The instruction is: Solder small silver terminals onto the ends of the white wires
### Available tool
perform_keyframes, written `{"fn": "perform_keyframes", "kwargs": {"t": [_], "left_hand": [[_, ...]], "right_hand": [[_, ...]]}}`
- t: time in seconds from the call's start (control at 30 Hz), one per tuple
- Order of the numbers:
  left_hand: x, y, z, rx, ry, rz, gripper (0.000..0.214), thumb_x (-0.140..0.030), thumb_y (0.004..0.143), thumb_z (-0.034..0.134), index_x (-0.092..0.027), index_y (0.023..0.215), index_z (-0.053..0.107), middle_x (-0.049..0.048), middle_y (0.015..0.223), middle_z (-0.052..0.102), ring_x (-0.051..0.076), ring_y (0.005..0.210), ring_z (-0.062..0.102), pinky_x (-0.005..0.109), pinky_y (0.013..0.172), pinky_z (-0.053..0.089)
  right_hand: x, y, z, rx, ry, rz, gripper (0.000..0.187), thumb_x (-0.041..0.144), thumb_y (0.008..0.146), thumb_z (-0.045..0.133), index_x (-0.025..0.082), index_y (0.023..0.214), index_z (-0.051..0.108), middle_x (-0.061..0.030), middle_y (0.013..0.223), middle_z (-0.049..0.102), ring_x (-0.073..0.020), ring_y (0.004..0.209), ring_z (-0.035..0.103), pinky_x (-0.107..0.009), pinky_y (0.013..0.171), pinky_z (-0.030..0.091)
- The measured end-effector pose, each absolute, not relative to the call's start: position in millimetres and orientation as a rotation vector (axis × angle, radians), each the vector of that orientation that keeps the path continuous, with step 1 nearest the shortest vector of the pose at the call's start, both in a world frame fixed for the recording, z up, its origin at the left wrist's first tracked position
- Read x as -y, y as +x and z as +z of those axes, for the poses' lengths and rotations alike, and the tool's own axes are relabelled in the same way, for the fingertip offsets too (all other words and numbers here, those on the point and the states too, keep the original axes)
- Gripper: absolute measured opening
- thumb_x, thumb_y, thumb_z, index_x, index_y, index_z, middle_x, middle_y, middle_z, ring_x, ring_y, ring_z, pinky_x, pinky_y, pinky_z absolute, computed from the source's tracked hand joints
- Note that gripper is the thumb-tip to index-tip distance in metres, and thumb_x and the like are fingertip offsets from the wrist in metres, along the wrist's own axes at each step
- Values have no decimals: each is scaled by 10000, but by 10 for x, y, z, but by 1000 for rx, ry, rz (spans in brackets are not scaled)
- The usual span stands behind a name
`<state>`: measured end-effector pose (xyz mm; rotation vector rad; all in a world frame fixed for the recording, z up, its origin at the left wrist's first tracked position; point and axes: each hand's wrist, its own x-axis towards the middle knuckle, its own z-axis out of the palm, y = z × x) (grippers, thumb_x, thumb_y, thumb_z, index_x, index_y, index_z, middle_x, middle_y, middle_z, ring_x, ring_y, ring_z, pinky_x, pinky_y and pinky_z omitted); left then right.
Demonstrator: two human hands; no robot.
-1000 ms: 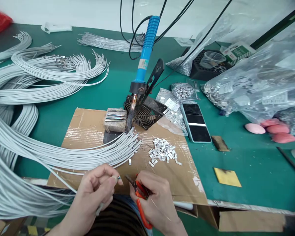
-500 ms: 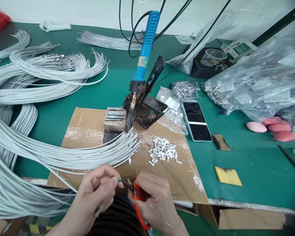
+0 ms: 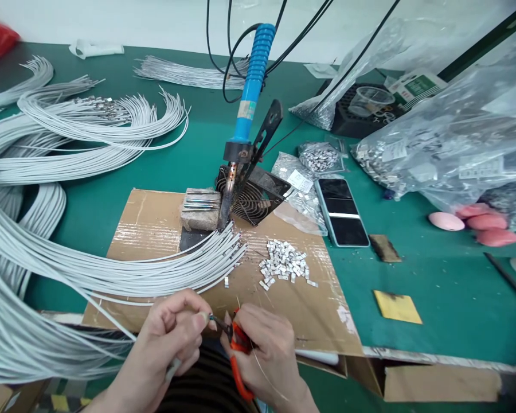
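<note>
My left hand [image 3: 172, 344] is closed, thumb and forefinger pinching the end of a white cable [image 3: 172, 369] whose pale sheath shows below the fingers. Held in my right hand [image 3: 269, 355] are orange-handled pliers [image 3: 239, 376], with their dark jaws [image 3: 220, 324] at the cable end by my left fingertips. Whether the jaws grip it cannot be made out. A thin wire [image 3: 266, 376] also runs through my right hand. Just beyond my hands lies a bundle of white cables [image 3: 155, 272], and to its right a pile of small metal clips [image 3: 286, 262].
A blue-handled soldering iron [image 3: 251, 86] stands in its holder [image 3: 249, 201] beside a block [image 3: 200, 209] on the cardboard [image 3: 141, 223]. Further right are a phone [image 3: 343, 212], a yellow sponge [image 3: 398, 307] and plastic bags of parts [image 3: 451, 132]. Coiled cables [image 3: 90, 129] cover the left side.
My right hand and the pliers have shifted slightly left, and the lower orange handle has swung a little left. My left hand keeps its pinch in nearly the same place.
</note>
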<state>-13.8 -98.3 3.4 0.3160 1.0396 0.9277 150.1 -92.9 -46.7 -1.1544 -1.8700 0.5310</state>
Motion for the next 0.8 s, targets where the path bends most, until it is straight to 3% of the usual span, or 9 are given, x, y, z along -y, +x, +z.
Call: {"fn": "perform_keyframes", "kwargs": {"t": [0.23, 0.4, 0.57, 0.8], "left_hand": [[1047, -151, 46, -1117, 316, 961, 448, -556, 696, 939, -161, 744, 733, -149, 509, 211, 39, 472, 96, 164, 443, 150], [1022, -163, 22, -1112, 345, 972, 444, -556, 732, 918, -166, 756, 707, -151, 501, 230, 40, 469, 91, 159, 436, 166], [993, -137, 68, -1125, 351, 971, 468, -569, 705, 930, -175, 768, 684, -158, 498, 234, 38, 461, 87, 155, 429, 179], [999, -135, 69, -1107, 326, 969, 459, -558, 702, 936, -173, 761, 693, -155, 501, 241, 43, 471, 97, 158, 440, 175]], "right_hand": [[881, 1675, -518, 1392, -1352, 553, 464, 149, 1039, 412, 274, 618, 262, 90, 439, 299, -103, 333, 313, -228, 343, 285], [878, 1739, -449, 1561, -1331, 679, 450, 127, 926, 616, 236, 580, 350, 79, 495, 366, -76, 390, 339, -218, 377, 248], [920, 1560, -421, 1798, -1240, 721, 406, 74, 808, 588, 229, 616, 266, 72, 553, 344, -74, 471, 352, -219, 460, 261], [896, 1555, -434, 1896, -1192, 659, 374, 70, 767, 551, 246, 678, 233, 76, 550, 342, -84, 478, 337, -237, 475, 245]]}}
